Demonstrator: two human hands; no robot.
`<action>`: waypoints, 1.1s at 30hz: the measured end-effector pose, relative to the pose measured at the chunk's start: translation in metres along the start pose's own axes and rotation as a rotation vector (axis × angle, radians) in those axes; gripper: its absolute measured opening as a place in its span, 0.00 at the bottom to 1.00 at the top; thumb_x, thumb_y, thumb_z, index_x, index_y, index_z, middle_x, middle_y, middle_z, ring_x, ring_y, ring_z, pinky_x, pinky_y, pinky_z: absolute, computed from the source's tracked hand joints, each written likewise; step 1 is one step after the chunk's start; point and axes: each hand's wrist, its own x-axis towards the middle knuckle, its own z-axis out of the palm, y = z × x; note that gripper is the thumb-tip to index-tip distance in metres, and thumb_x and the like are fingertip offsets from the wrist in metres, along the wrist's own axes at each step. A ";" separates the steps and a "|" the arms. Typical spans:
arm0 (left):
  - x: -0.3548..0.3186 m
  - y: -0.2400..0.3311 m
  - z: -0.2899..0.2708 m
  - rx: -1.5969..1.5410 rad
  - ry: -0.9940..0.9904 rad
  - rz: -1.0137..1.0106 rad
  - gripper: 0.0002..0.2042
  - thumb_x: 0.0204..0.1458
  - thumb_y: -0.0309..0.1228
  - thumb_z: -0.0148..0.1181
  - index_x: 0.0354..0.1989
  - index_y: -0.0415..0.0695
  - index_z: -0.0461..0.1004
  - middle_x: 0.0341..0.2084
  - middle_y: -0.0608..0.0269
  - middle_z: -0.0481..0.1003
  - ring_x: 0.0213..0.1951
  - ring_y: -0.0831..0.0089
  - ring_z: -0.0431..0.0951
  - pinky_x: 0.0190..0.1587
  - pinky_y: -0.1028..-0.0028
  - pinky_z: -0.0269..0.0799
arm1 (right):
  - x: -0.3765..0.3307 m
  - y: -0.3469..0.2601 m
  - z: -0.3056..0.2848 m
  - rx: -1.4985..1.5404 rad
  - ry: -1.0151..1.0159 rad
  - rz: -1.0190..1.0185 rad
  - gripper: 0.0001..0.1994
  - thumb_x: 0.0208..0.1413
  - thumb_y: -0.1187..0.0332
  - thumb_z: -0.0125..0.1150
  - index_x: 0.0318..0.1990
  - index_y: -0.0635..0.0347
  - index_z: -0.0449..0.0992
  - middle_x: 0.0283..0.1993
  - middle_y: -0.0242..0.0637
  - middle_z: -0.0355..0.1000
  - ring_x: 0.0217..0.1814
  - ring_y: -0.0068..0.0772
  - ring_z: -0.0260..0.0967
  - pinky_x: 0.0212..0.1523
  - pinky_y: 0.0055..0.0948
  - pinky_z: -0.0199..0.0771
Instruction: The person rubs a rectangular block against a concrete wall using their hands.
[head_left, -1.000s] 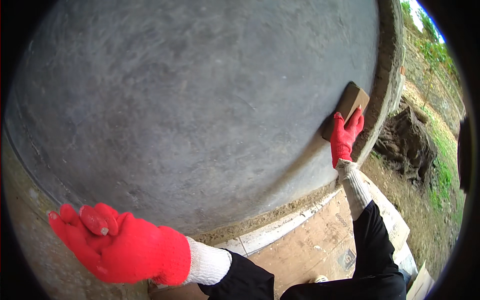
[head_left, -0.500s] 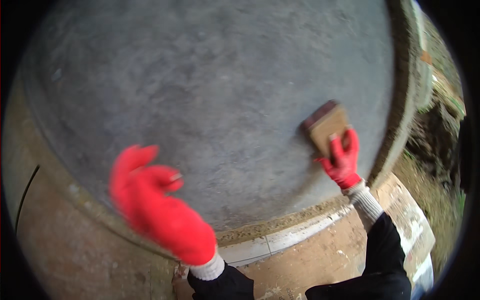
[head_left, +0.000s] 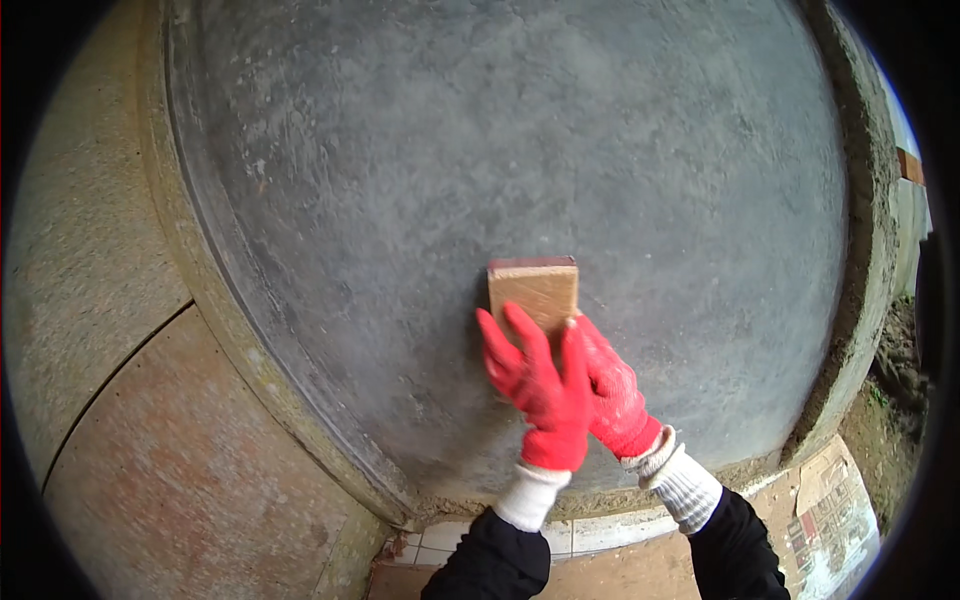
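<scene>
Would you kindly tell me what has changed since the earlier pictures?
The block has moved left across the grey surface, away from the raised right edge. The left hand, apart from the block before, has come right and now reaches over its near end, apparently touching it. Nothing was visibly let go: the right hand is still on the block.

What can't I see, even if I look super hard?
Head view:
Lower end of the block: covered by the left hand.
Part of the right hand: behind the left hand.
The block's underside: hidden by the block itself.
The grey surface's top: cut off by the upper edge.
The dark sleeves: cut off by the lower edge.
</scene>
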 end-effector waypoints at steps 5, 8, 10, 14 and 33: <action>0.084 -0.046 0.006 -0.108 0.114 0.235 0.41 0.50 0.50 0.62 0.66 0.37 0.52 0.64 0.32 0.49 0.60 0.39 0.59 0.59 0.50 0.57 | 0.045 0.001 -0.001 0.152 -0.049 0.022 0.26 0.48 0.84 0.51 0.58 0.58 0.71 0.59 0.52 0.67 0.62 0.51 0.65 0.57 0.34 0.70; 0.108 -0.066 -0.006 0.044 0.124 0.469 0.44 0.44 0.50 0.67 0.65 0.37 0.55 0.62 0.36 0.54 0.59 0.42 0.60 0.57 0.52 0.59 | 0.055 0.003 -0.008 0.275 0.069 0.065 0.23 0.46 0.84 0.54 0.53 0.60 0.74 0.55 0.50 0.70 0.57 0.49 0.69 0.53 0.33 0.72; 0.113 -0.068 -0.012 0.000 0.025 0.484 0.44 0.43 0.50 0.69 0.64 0.38 0.56 0.61 0.37 0.55 0.59 0.42 0.60 0.56 0.52 0.60 | 0.052 0.002 -0.027 0.018 0.196 0.039 0.22 0.46 0.83 0.55 0.52 0.60 0.74 0.54 0.49 0.71 0.54 0.47 0.71 0.51 0.32 0.73; 0.083 -0.057 0.015 -0.115 0.111 0.425 0.45 0.40 0.49 0.71 0.63 0.39 0.56 0.62 0.37 0.54 0.59 0.41 0.59 0.57 0.49 0.59 | 0.028 0.022 -0.006 -0.044 -0.017 -0.041 0.24 0.46 0.78 0.61 0.54 0.58 0.72 0.53 0.47 0.71 0.53 0.49 0.69 0.52 0.40 0.72; 0.103 -0.105 -0.024 0.305 0.089 0.306 0.53 0.38 0.43 0.74 0.69 0.39 0.46 0.67 0.38 0.46 0.68 0.44 0.50 0.67 0.59 0.50 | -0.006 0.082 -0.047 -0.410 0.428 -0.205 0.26 0.39 0.85 0.57 0.52 0.64 0.74 0.58 0.50 0.66 0.55 0.51 0.67 0.53 0.38 0.70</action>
